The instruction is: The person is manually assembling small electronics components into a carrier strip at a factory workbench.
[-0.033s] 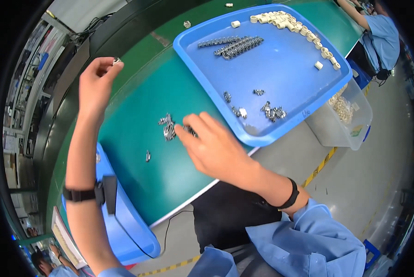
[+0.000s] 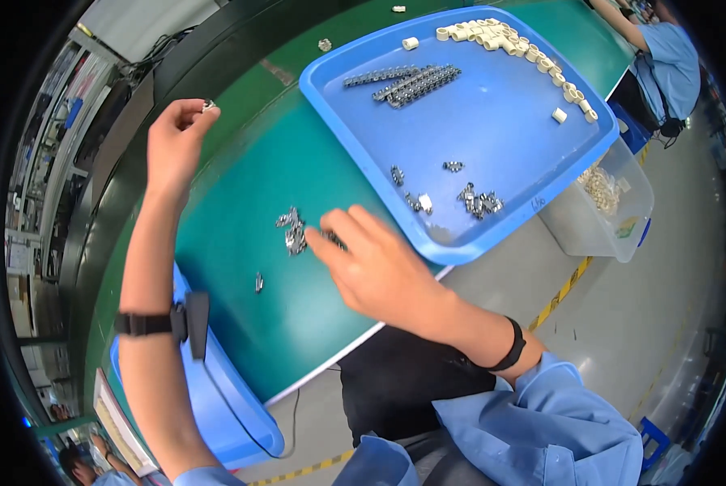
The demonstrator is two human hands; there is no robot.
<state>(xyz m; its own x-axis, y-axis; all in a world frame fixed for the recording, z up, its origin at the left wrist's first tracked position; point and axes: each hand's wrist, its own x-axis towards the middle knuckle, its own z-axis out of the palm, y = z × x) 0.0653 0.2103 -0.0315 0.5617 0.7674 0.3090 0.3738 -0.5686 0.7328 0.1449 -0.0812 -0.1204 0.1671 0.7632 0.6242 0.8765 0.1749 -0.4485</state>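
Note:
Raised over the far left of the table, my left hand (image 2: 176,146) is closed, pinching a small metal part (image 2: 209,105) between thumb and fingertips. My right hand (image 2: 375,263) hovers low beside a small pile of shiny metal parts (image 2: 295,235), its fingers bent and apart. More metal pieces show partly between these fingers; their undersides are hidden. A single metal part (image 2: 258,282) lies nearer to me. In the large blue tray (image 2: 355,154) are rows of joined metal parts (image 2: 419,83), loose metal parts (image 2: 480,201) and cream-coloured short tubes (image 2: 500,38).
A second blue tray (image 2: 245,417) sits below my left forearm. Right of the table stands a clear plastic bin (image 2: 577,227) holding small pale pieces. A loose part (image 2: 324,45) lies on the green table (image 2: 241,190) beyond the tray. Another person (image 2: 670,69) works at the far right.
My left hand and forearm have shifted slightly to the right, still with the small metal part. My right hand stays by the pile. The whole view has moved a little.

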